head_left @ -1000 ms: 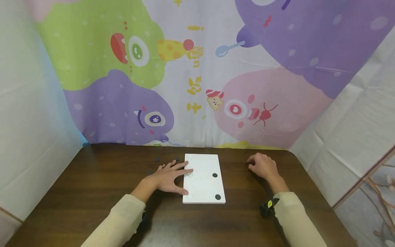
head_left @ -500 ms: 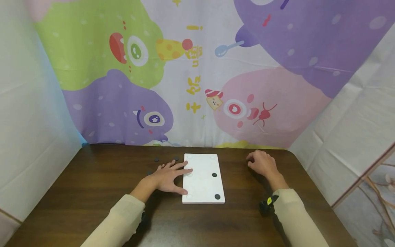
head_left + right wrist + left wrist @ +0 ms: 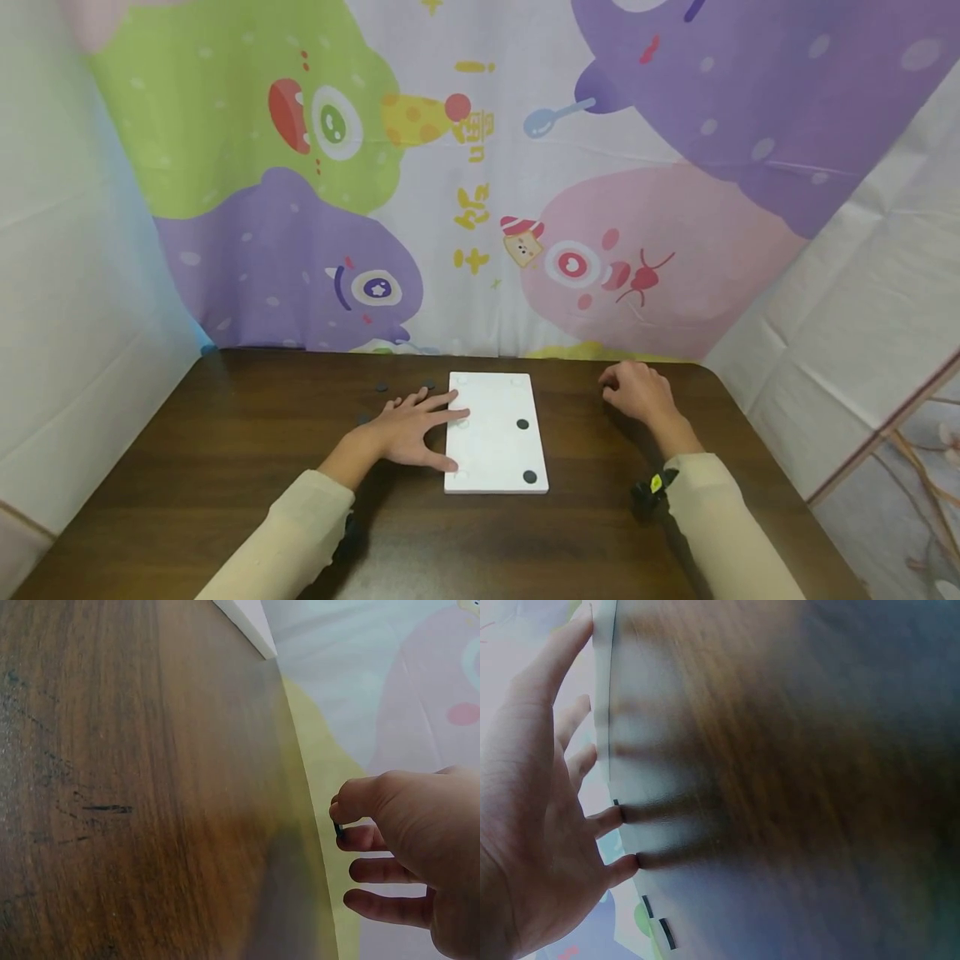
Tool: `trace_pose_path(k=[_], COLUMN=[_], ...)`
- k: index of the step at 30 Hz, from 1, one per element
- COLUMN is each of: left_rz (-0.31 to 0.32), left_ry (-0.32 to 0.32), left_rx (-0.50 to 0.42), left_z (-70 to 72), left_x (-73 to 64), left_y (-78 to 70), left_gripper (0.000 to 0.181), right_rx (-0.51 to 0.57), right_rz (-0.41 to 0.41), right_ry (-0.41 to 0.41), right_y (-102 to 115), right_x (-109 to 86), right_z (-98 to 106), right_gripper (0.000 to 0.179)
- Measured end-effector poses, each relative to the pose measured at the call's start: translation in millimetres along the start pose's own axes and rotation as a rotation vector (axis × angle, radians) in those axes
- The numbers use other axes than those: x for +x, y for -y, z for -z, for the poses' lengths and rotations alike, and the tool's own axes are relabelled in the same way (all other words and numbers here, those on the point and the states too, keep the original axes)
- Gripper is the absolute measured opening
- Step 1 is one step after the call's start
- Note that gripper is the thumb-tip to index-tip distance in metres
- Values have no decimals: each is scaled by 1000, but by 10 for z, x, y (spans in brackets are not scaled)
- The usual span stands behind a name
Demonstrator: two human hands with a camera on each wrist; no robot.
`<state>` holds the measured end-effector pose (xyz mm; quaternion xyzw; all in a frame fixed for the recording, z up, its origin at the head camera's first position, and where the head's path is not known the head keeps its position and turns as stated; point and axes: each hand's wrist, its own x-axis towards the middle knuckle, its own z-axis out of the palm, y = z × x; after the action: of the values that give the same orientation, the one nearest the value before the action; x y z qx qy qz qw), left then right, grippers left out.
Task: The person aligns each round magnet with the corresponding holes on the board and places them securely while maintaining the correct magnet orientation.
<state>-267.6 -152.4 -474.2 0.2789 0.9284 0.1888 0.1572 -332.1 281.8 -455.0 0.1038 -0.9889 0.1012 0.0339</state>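
Note:
A white rectangular board (image 3: 495, 442) with shallow round recesses lies on the table. Two black discs (image 3: 529, 477) sit along its right side. My left hand (image 3: 408, 433) is spread at the board's left edge, with thumb and two fingertips on the board and the remaining fingers on the table. Beyond that hand lie several black discs (image 3: 382, 387), also visible edge-on as dark discs (image 3: 667, 934) in the left wrist view. Right of the board, above the table, my right hand (image 3: 641, 392) pinches a small black disc (image 3: 337, 828) between thumb and index finger; its other fingers are half bent.
The dark wooden table (image 3: 480, 550) ends at a printed cartoon cloth (image 3: 480, 317) hanging behind it. White cloth walls (image 3: 810, 325) flank both sides. Both wrists wear small black devices, one (image 3: 651, 497) showing at the right sleeve.
My right hand has risen slightly away from me. The left hand, board and discs hold their places.

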Motion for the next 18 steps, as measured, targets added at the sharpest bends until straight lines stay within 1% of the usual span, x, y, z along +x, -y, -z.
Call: trace_pose_path(k=[10,18], left_rz=[13,13], left_ry=[0,-1], left_rx=[28,23], left_z=[-19,-29], left_x=[42,45], left_y=[22,28], left_gripper=[95,95], right_rx=[5,6], right_rz=[-3,12], right_ry=[21,16], right_y=[4,41], right_x=[5,25], right_z=[-42,-90], right_gripper=[23,22])
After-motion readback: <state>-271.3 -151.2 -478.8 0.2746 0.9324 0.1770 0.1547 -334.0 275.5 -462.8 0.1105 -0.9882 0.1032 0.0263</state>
